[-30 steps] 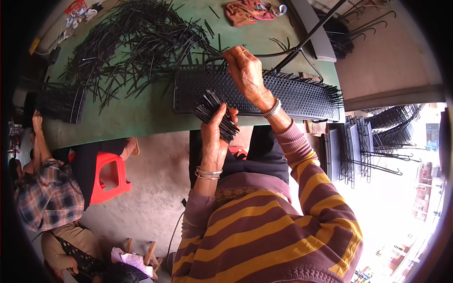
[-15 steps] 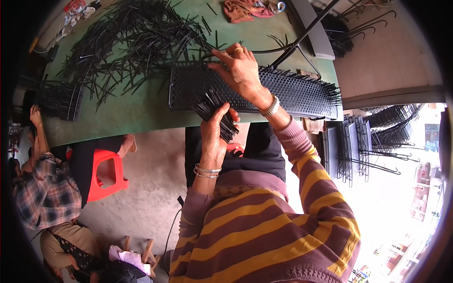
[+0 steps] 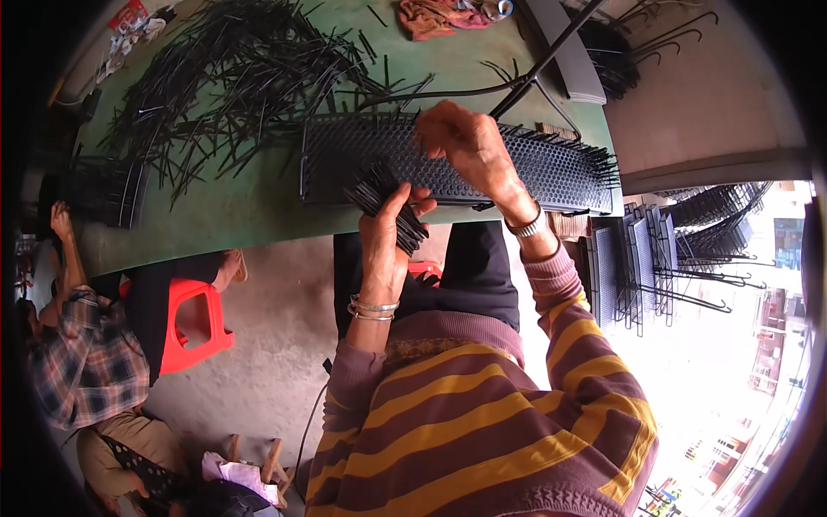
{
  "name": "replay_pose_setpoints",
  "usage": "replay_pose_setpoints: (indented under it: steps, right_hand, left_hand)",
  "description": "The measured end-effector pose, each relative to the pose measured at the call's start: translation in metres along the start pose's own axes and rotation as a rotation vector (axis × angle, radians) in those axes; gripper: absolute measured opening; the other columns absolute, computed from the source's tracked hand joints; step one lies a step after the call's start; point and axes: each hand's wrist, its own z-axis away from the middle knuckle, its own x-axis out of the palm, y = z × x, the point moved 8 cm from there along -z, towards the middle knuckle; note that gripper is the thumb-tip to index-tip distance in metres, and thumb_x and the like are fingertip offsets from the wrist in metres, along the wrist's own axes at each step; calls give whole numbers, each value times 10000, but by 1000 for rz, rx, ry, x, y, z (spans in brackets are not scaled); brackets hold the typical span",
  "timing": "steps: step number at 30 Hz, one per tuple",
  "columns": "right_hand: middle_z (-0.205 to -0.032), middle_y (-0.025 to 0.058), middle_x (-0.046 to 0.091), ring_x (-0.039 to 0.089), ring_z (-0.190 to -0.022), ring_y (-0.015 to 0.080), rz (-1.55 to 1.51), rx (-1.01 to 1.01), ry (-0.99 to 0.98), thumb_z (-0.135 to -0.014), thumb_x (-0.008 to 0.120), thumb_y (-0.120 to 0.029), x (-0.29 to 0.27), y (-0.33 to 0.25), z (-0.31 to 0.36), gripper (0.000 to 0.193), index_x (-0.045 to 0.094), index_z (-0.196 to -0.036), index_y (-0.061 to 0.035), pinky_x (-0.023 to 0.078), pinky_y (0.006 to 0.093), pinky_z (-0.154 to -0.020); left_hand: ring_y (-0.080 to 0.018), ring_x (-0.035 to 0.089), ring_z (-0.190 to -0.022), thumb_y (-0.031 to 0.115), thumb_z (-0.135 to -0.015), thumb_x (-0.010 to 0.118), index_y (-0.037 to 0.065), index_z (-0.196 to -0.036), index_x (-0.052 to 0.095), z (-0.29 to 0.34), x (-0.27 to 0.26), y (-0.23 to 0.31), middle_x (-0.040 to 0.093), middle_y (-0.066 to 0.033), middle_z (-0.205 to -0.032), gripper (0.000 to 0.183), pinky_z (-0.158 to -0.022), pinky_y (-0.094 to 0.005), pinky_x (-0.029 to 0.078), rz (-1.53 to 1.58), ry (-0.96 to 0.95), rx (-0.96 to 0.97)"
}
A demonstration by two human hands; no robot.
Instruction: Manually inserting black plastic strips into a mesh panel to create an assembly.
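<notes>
A bundle of thin black strips is gripped in my left hand, thumb across it, over the table's near edge. Just above it lies a long black perforated panel, its surface covered with small holes. Black strips stick up along its far and right edges. Over the middle of this panel is my right hand, fingers curled together and slightly blurred. Whether a strip is between its fingertips I cannot make out. A black bent rod frame rises behind the panel.
Loose black strips are heaped on the green table, with a reddish cloth at the far side. Another person's hand is at the left, near a red stool. Finished-looking black racks hang at the right.
My right hand has moved from the panel's far edge rightward and nearer, its fingers now curled in. My left hand keeps hold of the bundle, almost in place.
</notes>
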Motion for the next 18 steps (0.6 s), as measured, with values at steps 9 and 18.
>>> replay_pose_setpoints:
  steps: [9,18]
  right_hand:
    - [-835,68,688,627,-615,113,227,-314,422,-890,551,9,5,-2,-24,102,600,-975,-19,498,243,-565]
    - [-870,88,627,632,-722,257,533,-376,344,-829,666,-102,22,-3,-31,147,685,-974,-116,510,351,-626]
  left_hand:
    - [-136,620,-579,199,-832,703,25,-862,654,0,-4,-2,680,-86,-735,183,-481,-252,471,-39,-3,14]
    - [-147,638,-602,181,-813,722,26,-829,650,3,-6,6,674,-85,-729,172,-463,-249,466,-9,52,12]
